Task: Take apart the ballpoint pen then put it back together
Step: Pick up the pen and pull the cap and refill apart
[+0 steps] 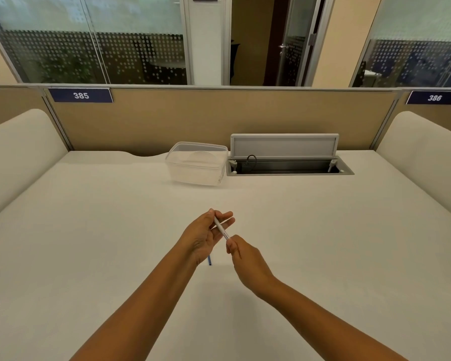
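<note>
A thin white pen barrel [221,228] slants between both hands over the middle of the desk. My left hand [203,234] holds its upper end between thumb and fingers. My right hand [241,254] pinches the lower end with its fingertips; that end is hidden by the fingers. A small blue pen part [209,260] lies on the white desk [115,230] just below my left palm, partly hidden by the hand.
A clear plastic container [197,163] with a lid stands at the back of the desk. Beside it on the right is an open cable hatch [288,166] with its flap raised. Padded dividers rise at both sides, and a partition panel stands behind.
</note>
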The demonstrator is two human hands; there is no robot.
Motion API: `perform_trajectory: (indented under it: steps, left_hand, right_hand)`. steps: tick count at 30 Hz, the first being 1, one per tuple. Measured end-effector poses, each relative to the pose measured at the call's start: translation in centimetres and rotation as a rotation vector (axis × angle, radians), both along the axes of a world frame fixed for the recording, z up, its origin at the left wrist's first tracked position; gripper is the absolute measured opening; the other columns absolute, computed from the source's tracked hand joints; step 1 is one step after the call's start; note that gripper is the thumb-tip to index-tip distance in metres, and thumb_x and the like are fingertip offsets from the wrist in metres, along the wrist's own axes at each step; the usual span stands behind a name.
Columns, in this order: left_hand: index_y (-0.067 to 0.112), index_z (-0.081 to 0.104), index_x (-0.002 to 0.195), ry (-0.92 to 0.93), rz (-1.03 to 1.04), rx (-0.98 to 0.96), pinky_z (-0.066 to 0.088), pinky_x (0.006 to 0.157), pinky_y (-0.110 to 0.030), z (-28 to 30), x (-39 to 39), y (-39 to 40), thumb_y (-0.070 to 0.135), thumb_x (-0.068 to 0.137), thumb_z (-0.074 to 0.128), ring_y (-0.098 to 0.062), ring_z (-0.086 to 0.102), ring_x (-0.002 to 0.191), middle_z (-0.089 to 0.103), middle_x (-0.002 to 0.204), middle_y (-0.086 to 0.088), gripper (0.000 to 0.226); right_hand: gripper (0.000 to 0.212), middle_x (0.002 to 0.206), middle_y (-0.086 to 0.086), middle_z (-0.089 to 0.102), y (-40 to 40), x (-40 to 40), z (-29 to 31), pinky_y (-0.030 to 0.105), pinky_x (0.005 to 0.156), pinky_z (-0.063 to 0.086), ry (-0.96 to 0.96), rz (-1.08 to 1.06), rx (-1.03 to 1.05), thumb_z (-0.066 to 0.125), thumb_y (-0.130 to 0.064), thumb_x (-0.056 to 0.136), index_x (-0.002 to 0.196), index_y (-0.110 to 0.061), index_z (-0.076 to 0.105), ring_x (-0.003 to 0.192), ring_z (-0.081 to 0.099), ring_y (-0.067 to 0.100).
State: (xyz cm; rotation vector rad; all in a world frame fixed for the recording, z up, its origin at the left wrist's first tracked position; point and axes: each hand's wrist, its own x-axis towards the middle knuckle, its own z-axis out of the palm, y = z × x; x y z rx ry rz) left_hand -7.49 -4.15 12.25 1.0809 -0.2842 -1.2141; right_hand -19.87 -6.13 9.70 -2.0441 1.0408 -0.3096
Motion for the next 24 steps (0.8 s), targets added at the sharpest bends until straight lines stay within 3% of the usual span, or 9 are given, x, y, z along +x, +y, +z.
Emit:
perform_trajectory:
  steps: [2,3,7,9,11,13,15,18,24]
  left_hand:
    - [0.008,0.055,0.074,-0.009,-0.007,-0.011,0.044,0.093,-0.041,0.2,0.0,0.0,0.020,0.098,0.035,-0.025,0.066,0.090,0.074,0.079,-0.008,0.034]
    - [0.008,0.056,0.074,-0.012,-0.020,-0.020,0.046,0.090,-0.039,0.3,0.0,0.1,0.021,0.098,0.035,-0.025,0.066,0.090,0.074,0.079,-0.007,0.034]
    - [0.008,0.060,0.084,0.088,-0.132,-0.177,0.059,0.075,-0.039,1.0,0.6,0.9,0.025,0.096,0.035,-0.019,0.070,0.071,0.071,0.066,-0.004,0.032]
    - [0.012,0.066,0.086,0.155,-0.190,-0.313,0.060,0.073,-0.039,1.6,0.4,1.3,0.027,0.092,0.037,-0.013,0.065,0.058,0.062,0.056,0.001,0.033]
    - [0.017,0.070,0.080,0.212,-0.241,-0.450,0.058,0.075,-0.038,2.2,0.0,1.4,0.032,0.084,0.045,-0.008,0.060,0.054,0.057,0.055,0.005,0.029]
    - [0.020,0.068,0.072,0.193,-0.278,-0.525,0.057,0.081,-0.039,2.9,-0.2,1.4,0.033,0.080,0.053,-0.007,0.060,0.057,0.058,0.056,0.006,0.021]
    - [0.020,0.064,0.064,0.100,-0.279,-0.471,0.054,0.088,-0.043,3.2,0.0,1.3,0.032,0.088,0.043,-0.010,0.064,0.063,0.059,0.056,0.004,0.034]
    - [0.017,0.059,0.062,-0.019,-0.224,-0.291,0.040,0.100,-0.048,3.3,0.2,1.2,0.026,0.097,0.028,-0.018,0.071,0.077,0.063,0.059,0.000,0.048]
    - [0.014,0.049,0.066,-0.021,-0.117,-0.129,0.032,0.098,-0.040,2.6,-0.2,0.8,0.025,0.099,0.027,-0.015,0.073,0.079,0.073,0.066,0.000,0.041]
  right_hand:
    - [0.025,0.064,-0.009,0.040,0.1,0.1,0.1,0.015,0.055,0.030,0.006,-0.005,-0.024,0.026,-0.033,0.100,0.087,-0.018,0.041,0.056,0.035,0.007]
    - [0.026,0.063,-0.008,0.039,0.1,0.1,0.3,0.015,0.053,0.030,-0.043,-0.013,0.068,0.026,-0.031,0.100,0.085,-0.018,0.042,0.055,0.033,0.006]
    - [0.032,0.051,-0.006,0.031,-1.1,-1.0,2.6,0.015,0.039,0.025,-0.468,0.037,1.048,0.035,-0.036,0.098,0.075,-0.018,0.048,0.040,0.023,0.005]
    - [0.032,0.048,-0.007,0.029,-1.5,-1.6,3.2,0.013,0.036,0.024,-0.583,0.164,1.331,0.041,-0.041,0.093,0.073,-0.019,0.051,0.037,0.019,0.004]
    - [0.032,0.049,-0.006,0.025,-1.4,-1.7,3.4,0.012,0.036,0.025,-0.647,0.282,1.457,0.040,-0.042,0.092,0.073,-0.019,0.051,0.038,0.016,0.005]
    - [0.032,0.050,-0.006,0.024,-1.1,-1.6,3.6,0.012,0.036,0.026,-0.682,0.325,1.500,0.039,-0.041,0.092,0.074,-0.019,0.053,0.039,0.017,0.006]
    - [0.033,0.046,-0.007,0.031,-1.1,-1.7,3.8,0.012,0.035,0.027,-0.691,0.300,1.481,0.042,-0.042,0.091,0.072,-0.018,0.054,0.038,0.018,0.005]
    - [0.034,0.047,-0.008,0.031,-1.3,-1.9,4.3,0.013,0.036,0.025,-0.590,0.185,1.253,0.041,-0.044,0.092,0.070,-0.019,0.049,0.036,0.023,0.003]
    - [0.035,0.051,-0.006,0.032,-0.6,-1.1,3.9,0.017,0.040,0.025,-0.355,0.023,0.830,0.030,-0.039,0.099,0.073,-0.018,0.043,0.042,0.023,0.006]
